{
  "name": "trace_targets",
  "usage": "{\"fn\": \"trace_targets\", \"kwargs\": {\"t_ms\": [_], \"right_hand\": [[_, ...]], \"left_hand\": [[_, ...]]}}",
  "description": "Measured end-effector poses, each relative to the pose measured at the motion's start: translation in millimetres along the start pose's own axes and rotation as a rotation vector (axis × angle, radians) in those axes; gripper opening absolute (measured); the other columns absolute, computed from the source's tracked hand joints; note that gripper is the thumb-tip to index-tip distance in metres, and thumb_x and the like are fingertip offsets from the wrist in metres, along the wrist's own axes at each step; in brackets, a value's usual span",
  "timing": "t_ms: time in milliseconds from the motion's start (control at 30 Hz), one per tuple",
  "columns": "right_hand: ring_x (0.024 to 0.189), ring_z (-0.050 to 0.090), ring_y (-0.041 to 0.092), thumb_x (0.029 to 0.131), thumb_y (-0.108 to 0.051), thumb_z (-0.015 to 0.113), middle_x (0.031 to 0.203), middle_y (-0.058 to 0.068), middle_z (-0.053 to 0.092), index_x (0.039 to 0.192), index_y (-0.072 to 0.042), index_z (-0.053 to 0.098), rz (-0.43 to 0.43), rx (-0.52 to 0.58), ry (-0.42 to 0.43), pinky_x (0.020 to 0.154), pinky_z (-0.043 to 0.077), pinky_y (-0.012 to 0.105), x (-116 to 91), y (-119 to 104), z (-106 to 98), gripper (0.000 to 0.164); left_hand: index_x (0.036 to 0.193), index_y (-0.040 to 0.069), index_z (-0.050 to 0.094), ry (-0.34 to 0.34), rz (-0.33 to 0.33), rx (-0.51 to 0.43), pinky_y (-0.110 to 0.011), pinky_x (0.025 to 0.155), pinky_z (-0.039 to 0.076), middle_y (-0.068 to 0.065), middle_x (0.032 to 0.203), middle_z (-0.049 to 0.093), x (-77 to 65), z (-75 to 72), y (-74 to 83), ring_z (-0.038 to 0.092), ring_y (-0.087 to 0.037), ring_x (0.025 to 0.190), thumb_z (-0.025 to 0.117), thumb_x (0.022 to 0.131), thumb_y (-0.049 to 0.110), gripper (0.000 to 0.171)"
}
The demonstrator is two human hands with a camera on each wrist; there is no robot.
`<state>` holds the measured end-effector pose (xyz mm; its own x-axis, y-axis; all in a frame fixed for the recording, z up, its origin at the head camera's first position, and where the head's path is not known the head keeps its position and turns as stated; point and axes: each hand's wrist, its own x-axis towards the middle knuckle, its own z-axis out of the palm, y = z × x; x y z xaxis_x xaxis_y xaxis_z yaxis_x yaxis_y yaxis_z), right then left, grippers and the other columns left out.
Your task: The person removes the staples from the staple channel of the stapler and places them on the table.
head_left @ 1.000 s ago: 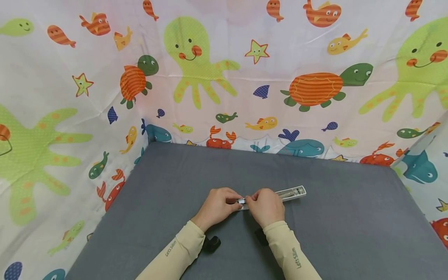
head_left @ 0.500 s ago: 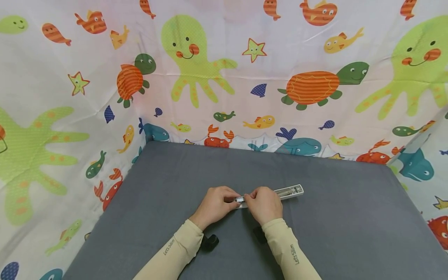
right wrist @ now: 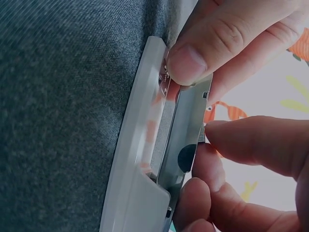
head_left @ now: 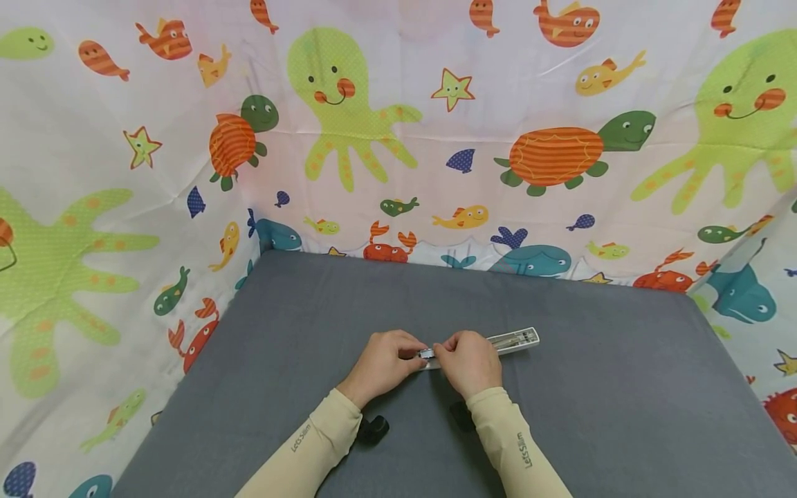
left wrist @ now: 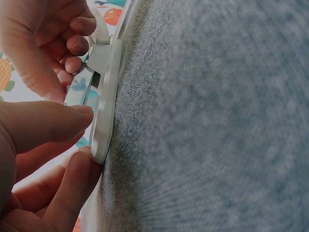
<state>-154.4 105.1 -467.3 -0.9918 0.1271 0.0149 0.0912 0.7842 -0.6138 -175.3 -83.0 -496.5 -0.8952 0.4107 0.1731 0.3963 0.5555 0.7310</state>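
A white stapler (head_left: 520, 339) lies opened out on the grey cloth, its metal inside showing at the right end. My left hand (head_left: 380, 366) holds the near end; in the left wrist view its thumb presses the raised metal magazine (left wrist: 79, 89) and a finger touches the tip of the white base (left wrist: 107, 106). Beside it, my right hand (head_left: 471, 363) covers the middle of the stapler. In the right wrist view its thumb and finger pinch a short ridged strip of staples (right wrist: 202, 133) at the edge of the magazine. Fingers hide part of the strip.
Grey cloth (head_left: 623, 387) covers the table around the hands. A white curtain (head_left: 398, 55) printed with sea animals stands along the back and sides. Black wrist-camera parts (head_left: 373, 430) sit under the sleeves.
The head view has shifted slightly. Both hands stay at the stapler in nearly the same pose; the metal part between them appears slightly tilted.
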Motion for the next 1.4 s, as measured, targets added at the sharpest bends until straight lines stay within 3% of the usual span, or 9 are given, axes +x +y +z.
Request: {"fn": "trace_targets", "kwargs": {"t_ms": [233, 1000, 1400], "right_hand": [[0.054, 0.055, 0.017, 0.096, -0.029, 0.078, 0.061, -0.002, 0.064, 0.072, -0.017, 0.077, 0.006, 0.013, -0.012, 0.050, 0.040, 0.031, 1, 0, 1, 0.028], [0.055, 0.054, 0.017, 0.098, -0.027, 0.077, 0.064, 0.000, 0.065, 0.076, -0.014, 0.077, -0.007, 0.058, -0.038, 0.051, 0.040, 0.031, -1, -4, -2, 0.026], [0.054, 0.053, 0.017, 0.099, -0.028, 0.077, 0.062, -0.001, 0.062, 0.076, -0.013, 0.076, -0.008, 0.055, -0.014, 0.052, 0.039, 0.031, -1, 8, -12, 0.028]], "left_hand": [[0.115, 0.018, 0.086, -0.002, -0.009, 0.011, -0.028, 0.087, 0.063, 0.002, 0.113, 0.081, 0.3, 0.8, -0.4, 0.078, -0.014, 0.100, 0.084, 0.096, 0.020, 0.020], [0.117, 0.017, 0.086, -0.001, -0.019, 0.024, -0.029, 0.088, 0.064, 0.001, 0.115, 0.081, -1.1, -0.1, 1.5, 0.078, -0.013, 0.101, 0.084, 0.096, 0.021, 0.021], [0.119, 0.017, 0.085, -0.034, -0.024, -0.025, -0.027, 0.087, 0.063, 0.000, 0.115, 0.080, 1.4, 5.1, 1.9, 0.077, -0.013, 0.100, 0.082, 0.098, 0.019, 0.021]]}}
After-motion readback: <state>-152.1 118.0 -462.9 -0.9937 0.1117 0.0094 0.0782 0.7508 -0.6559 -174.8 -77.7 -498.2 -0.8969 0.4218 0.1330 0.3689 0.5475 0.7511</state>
